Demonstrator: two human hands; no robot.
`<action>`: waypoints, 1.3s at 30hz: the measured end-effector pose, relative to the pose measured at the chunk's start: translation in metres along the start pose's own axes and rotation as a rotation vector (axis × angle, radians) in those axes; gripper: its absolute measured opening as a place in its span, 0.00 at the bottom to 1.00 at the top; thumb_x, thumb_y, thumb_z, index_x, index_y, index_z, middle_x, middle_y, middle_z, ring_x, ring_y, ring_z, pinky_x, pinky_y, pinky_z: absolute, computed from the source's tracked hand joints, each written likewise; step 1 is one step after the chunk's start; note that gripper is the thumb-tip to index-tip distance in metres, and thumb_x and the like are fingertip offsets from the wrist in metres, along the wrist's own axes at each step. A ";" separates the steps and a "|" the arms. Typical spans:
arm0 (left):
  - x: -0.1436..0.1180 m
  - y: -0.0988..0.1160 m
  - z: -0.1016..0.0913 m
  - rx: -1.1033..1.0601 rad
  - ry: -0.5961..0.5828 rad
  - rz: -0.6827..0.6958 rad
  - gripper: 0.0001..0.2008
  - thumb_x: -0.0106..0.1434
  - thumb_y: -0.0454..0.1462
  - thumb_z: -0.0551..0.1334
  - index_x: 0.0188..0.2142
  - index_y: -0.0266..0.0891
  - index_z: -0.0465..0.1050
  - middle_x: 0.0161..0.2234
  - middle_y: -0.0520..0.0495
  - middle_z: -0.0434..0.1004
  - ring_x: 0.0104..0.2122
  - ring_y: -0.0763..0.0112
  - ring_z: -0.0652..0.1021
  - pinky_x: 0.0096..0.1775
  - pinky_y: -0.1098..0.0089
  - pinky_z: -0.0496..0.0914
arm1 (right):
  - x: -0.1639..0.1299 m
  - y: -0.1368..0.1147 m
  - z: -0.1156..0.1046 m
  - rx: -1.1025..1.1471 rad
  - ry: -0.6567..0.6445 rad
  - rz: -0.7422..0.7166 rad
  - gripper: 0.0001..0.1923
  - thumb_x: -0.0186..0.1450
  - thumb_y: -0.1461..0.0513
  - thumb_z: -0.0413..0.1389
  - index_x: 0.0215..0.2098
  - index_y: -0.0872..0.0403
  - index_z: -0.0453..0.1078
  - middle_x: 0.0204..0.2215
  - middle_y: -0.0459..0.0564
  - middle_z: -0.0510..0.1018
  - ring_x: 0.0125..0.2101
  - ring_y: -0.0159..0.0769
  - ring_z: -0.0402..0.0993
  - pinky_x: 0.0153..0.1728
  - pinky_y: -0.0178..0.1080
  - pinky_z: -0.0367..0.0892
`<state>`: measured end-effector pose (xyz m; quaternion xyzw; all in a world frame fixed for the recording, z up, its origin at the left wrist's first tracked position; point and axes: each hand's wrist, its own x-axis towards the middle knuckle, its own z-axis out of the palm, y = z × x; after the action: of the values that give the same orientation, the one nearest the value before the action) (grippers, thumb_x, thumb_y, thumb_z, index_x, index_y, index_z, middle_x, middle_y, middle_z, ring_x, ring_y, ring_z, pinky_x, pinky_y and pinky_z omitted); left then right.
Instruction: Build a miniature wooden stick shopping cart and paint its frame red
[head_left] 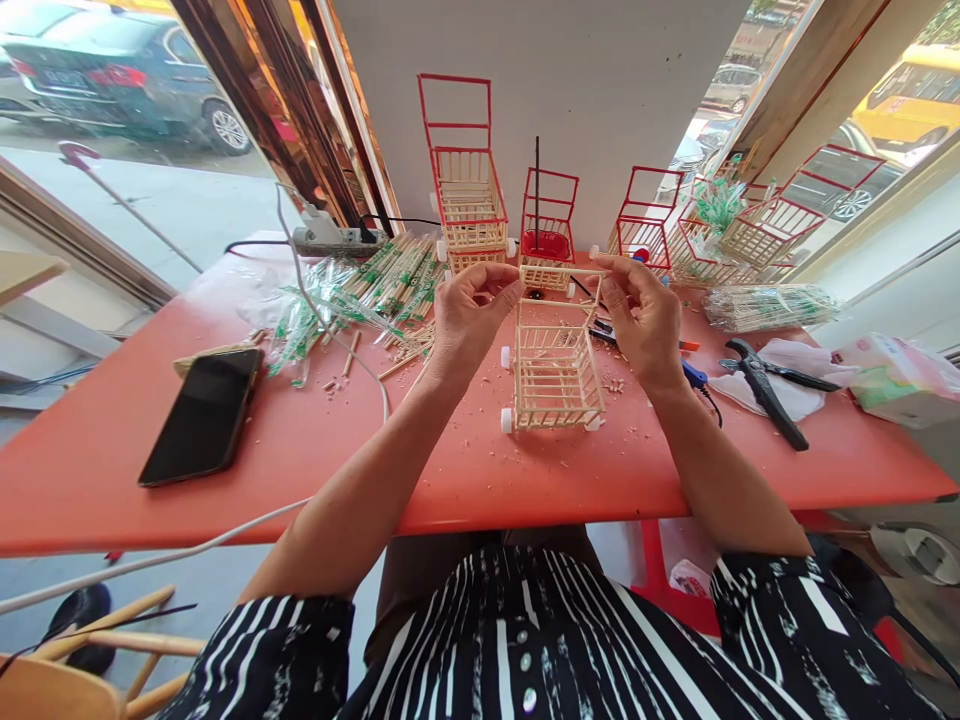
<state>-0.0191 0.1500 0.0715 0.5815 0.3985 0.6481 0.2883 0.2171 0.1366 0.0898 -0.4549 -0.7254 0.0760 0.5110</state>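
Observation:
A small cart (559, 375) built of thin bare wooden sticks stands on the red table in front of me, with white wheels at its lower corners. Its upright handle frame rises at the far end, topped by a crossbar stick (561, 271). My left hand (480, 312) pinches the left end of that crossbar between thumb and fingers. At the right end, my right hand (641, 315) is closed round the frame's upper corner, thumb and fingertips together. Small wood crumbs lie around the cart.
Several finished carts with red trim, one a tall cart (469, 195), line the back. Wrapped sticks (397, 275) lie left of centre, a phone (202, 415) farther left. Right are black-handled pliers (765, 390), a blue-handled tool (694, 376) and a bagged bundle (772, 307). A white cable (300, 275) crosses the left.

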 end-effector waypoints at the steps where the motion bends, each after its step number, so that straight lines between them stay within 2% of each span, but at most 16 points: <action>1: 0.000 0.000 0.000 -0.001 0.000 0.003 0.05 0.64 0.36 0.74 0.40 0.42 0.87 0.37 0.49 0.90 0.36 0.70 0.84 0.40 0.69 0.78 | 0.001 -0.002 -0.002 -0.017 0.003 -0.011 0.16 0.80 0.53 0.56 0.61 0.44 0.79 0.56 0.49 0.89 0.55 0.41 0.88 0.51 0.44 0.83; 5: 0.001 0.001 0.001 0.008 -0.012 0.000 0.07 0.63 0.37 0.75 0.42 0.42 0.88 0.39 0.47 0.90 0.38 0.68 0.85 0.42 0.68 0.79 | 0.005 -0.019 -0.006 -0.088 0.005 -0.091 0.15 0.79 0.57 0.56 0.60 0.44 0.80 0.57 0.50 0.88 0.58 0.44 0.85 0.62 0.51 0.80; 9: 0.001 0.001 0.003 0.032 0.000 -0.023 0.04 0.63 0.36 0.74 0.39 0.44 0.88 0.35 0.49 0.89 0.35 0.67 0.84 0.39 0.66 0.79 | 0.008 -0.038 -0.005 -0.199 -0.067 -0.151 0.16 0.79 0.57 0.57 0.62 0.40 0.80 0.60 0.48 0.86 0.64 0.48 0.80 0.72 0.58 0.72; 14: 0.001 0.000 0.003 0.042 0.009 -0.020 0.05 0.63 0.36 0.74 0.39 0.43 0.89 0.35 0.49 0.89 0.34 0.67 0.84 0.39 0.66 0.79 | 0.010 -0.045 -0.015 -0.281 -0.047 -0.219 0.17 0.80 0.58 0.57 0.63 0.41 0.79 0.61 0.48 0.85 0.65 0.48 0.79 0.72 0.57 0.70; 18: 0.002 0.000 0.003 0.023 0.002 -0.022 0.04 0.63 0.35 0.73 0.38 0.43 0.88 0.35 0.49 0.90 0.34 0.67 0.84 0.41 0.66 0.81 | 0.012 -0.039 -0.046 -0.344 0.022 -0.218 0.16 0.79 0.59 0.59 0.61 0.46 0.81 0.58 0.52 0.87 0.61 0.47 0.82 0.68 0.54 0.73; 21: 0.003 -0.001 0.004 0.004 0.012 -0.027 0.04 0.62 0.34 0.73 0.38 0.43 0.88 0.35 0.49 0.90 0.34 0.68 0.85 0.42 0.67 0.81 | 0.008 -0.027 -0.077 -0.425 0.075 -0.119 0.18 0.76 0.61 0.60 0.62 0.46 0.81 0.58 0.54 0.87 0.59 0.45 0.83 0.62 0.50 0.76; 24: 0.003 -0.001 0.005 -0.008 0.010 -0.026 0.04 0.62 0.34 0.74 0.37 0.42 0.88 0.35 0.49 0.90 0.35 0.68 0.86 0.42 0.67 0.81 | -0.006 -0.008 -0.106 -0.458 0.133 -0.031 0.19 0.73 0.63 0.60 0.60 0.53 0.84 0.55 0.60 0.88 0.48 0.42 0.86 0.55 0.47 0.77; 27: 0.002 -0.001 0.005 -0.001 0.002 -0.029 0.04 0.62 0.34 0.73 0.38 0.42 0.88 0.35 0.49 0.90 0.36 0.67 0.87 0.43 0.67 0.81 | -0.027 0.014 -0.133 -0.529 0.116 0.191 0.16 0.70 0.64 0.62 0.53 0.50 0.87 0.51 0.59 0.90 0.41 0.41 0.85 0.42 0.43 0.75; 30: 0.002 -0.001 0.005 -0.007 -0.002 -0.033 0.05 0.62 0.33 0.73 0.39 0.42 0.88 0.36 0.49 0.90 0.37 0.67 0.87 0.44 0.68 0.81 | -0.051 0.036 -0.157 -0.622 0.117 0.319 0.13 0.67 0.65 0.63 0.47 0.48 0.86 0.47 0.59 0.90 0.37 0.43 0.81 0.46 0.47 0.74; 34: 0.002 -0.004 0.004 -0.018 0.006 -0.045 0.05 0.63 0.34 0.74 0.39 0.43 0.88 0.36 0.49 0.91 0.37 0.67 0.87 0.43 0.68 0.81 | -0.076 0.056 -0.184 -0.701 0.101 0.407 0.08 0.65 0.65 0.64 0.40 0.45 0.83 0.46 0.58 0.89 0.37 0.44 0.80 0.50 0.49 0.72; 39: 0.003 -0.008 0.003 -0.024 0.020 -0.044 0.05 0.61 0.36 0.74 0.38 0.43 0.87 0.36 0.50 0.90 0.37 0.66 0.87 0.41 0.68 0.81 | -0.089 0.065 -0.195 -0.751 0.062 0.451 0.08 0.65 0.64 0.63 0.41 0.45 0.82 0.45 0.60 0.88 0.40 0.48 0.80 0.53 0.51 0.71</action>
<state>-0.0169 0.1567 0.0664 0.5627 0.4062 0.6521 0.3052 0.4186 0.0392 0.0828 -0.7582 -0.5696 -0.0968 0.3021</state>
